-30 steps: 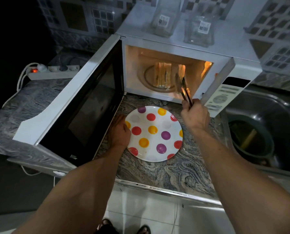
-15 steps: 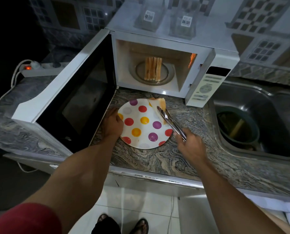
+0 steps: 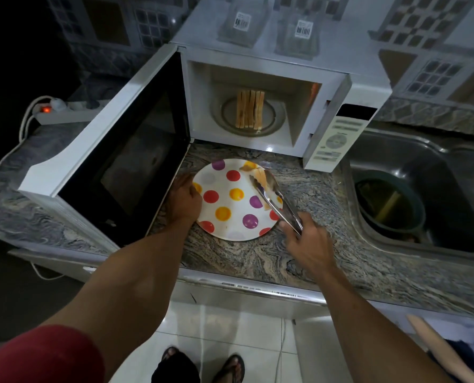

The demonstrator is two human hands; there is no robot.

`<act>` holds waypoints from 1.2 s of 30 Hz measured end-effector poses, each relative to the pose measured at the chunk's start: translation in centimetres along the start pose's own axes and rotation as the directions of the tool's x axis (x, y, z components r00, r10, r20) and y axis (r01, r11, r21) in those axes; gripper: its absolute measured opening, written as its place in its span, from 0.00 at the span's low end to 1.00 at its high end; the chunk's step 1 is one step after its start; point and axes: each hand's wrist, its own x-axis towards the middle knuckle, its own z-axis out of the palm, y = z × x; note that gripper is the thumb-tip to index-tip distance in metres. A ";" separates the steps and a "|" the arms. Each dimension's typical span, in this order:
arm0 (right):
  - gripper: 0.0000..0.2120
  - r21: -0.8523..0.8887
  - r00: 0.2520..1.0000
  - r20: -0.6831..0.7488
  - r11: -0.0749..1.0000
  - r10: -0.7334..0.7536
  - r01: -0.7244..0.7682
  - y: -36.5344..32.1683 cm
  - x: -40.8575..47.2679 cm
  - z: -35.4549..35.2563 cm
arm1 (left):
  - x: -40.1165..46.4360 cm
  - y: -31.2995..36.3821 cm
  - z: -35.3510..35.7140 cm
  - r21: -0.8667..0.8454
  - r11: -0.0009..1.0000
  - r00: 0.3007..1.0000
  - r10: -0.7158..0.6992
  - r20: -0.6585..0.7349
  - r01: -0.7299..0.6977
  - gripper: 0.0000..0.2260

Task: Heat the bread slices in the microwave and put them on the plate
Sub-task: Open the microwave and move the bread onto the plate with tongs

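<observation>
A white plate with coloured dots sits on the marble counter in front of the open microwave. My right hand grips metal tongs, whose tips clamp one bread slice lying over the plate's far right part. My left hand holds the plate's left rim. Several bread slices stand on edge on the glass turntable inside the microwave.
The microwave door hangs open to the left, close to my left hand. A steel sink with a dark bowl lies to the right. Two glass jars stand on the microwave. A power strip lies at the far left.
My right hand drew the tongs out of the microwave with one slice and brought it down over the plate. My left hand stayed at the plate's rim.
</observation>
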 end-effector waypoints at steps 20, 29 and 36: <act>0.23 0.132 0.944 -0.067 0.940 0.324 -0.314 -11.2 17.0 -0.3 | -0.4 0.3 -0.1 0.065 0.998 1.000 -0.008 -0.010 0.008 0.25; 0.26 0.141 0.932 -0.023 0.924 0.361 -0.354 -12.1 19.6 1.4 | -0.3 0.2 0.0 0.062 0.997 0.997 0.048 -0.053 -0.044 0.28; 0.23 0.096 0.946 -0.010 0.942 0.324 -0.321 -12.4 20.7 1.5 | -0.3 0.1 0.0 0.069 0.997 0.998 0.039 -0.053 -0.035 0.28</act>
